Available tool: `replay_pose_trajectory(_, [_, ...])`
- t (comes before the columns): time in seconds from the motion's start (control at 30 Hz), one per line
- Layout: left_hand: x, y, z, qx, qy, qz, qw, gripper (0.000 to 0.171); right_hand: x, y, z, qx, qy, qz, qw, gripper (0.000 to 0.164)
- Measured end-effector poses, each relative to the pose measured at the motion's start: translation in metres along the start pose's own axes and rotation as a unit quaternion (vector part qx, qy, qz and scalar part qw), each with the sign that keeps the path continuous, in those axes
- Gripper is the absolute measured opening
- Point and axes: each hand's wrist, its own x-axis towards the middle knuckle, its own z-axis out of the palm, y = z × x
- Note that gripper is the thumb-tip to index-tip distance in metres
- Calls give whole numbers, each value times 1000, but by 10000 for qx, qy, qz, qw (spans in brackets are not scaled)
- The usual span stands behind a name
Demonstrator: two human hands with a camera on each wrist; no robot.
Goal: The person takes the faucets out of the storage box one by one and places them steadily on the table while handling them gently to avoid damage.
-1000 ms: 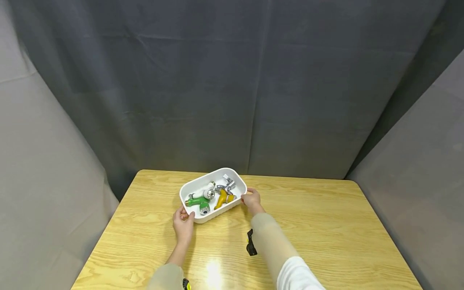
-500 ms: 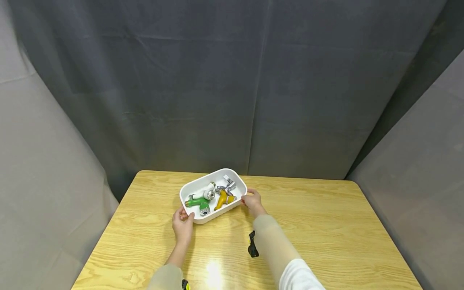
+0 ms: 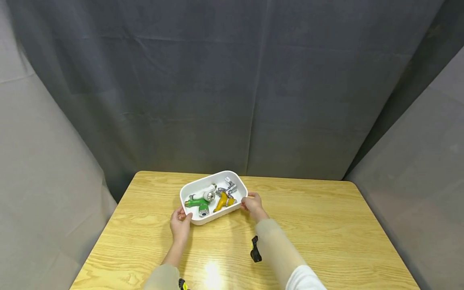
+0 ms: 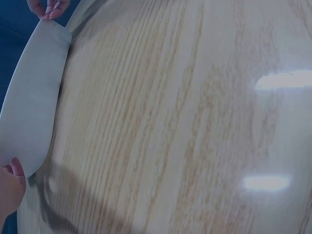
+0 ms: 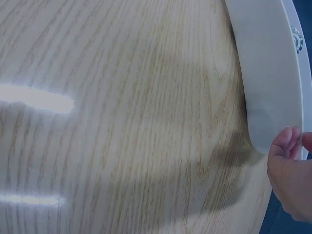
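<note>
A white rounded rectangular tray (image 3: 197, 187) stands slanted at the back of the table, its right end farther away. Inside lie a green valve (image 3: 198, 202) with a brass threaded end, a white valve (image 3: 207, 195), a yellow valve (image 3: 222, 201) and a chrome tap-like fitting (image 3: 230, 187). My left hand (image 3: 180, 225) grips the tray's near left corner, thumb at the rim. At the right end, my right hand (image 3: 252, 205) pinches the rim between thumb and fingers. The right wrist view shows the right hand (image 5: 292, 165) at the tray's outer wall (image 5: 265, 78).
The wooden table (image 3: 319, 233) reaches back to a dark grey curtain (image 3: 188, 100). Light grey cloth panels hang at left (image 3: 47, 161) and right (image 3: 417, 161). A black wrist strap (image 3: 255, 249) hangs beside the right forearm.
The tray has shifted very slightly toward me, held by both hands throughout. My right forearm has come slightly back and to the right. The fittings keep about the same arrangement.
</note>
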Motion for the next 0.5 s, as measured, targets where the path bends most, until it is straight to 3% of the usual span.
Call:
replay_pose_trajectory(0.13, [2, 3, -2, -12, -118, -58, 9999, 41, 12, 11, 0, -99, 94, -41, 9999, 48])
replay_pose_trajectory(0.27, [3, 5, -5, -7, -247, -133, 9996, 43, 32, 33, -4, 181, -170, -265, 9993, 46])
replay_pose_trajectory(0.37, [4, 7, -6, -3, -334, -196, 9992, 44, 22, 32, -7, 227, -324, -208, 9990, 45])
replay_pose_trajectory(0.4, [5, 7, -6, 6, -366, -223, 9991, 44, 9, 23, -6, 92, -234, -19, 9997, 46])
replay_pose_trajectory(0.5, [7, 7, -7, 58, -459, -270, 9986, 45, -11, 12, -9, 172, -390, 28, 9991, 44])
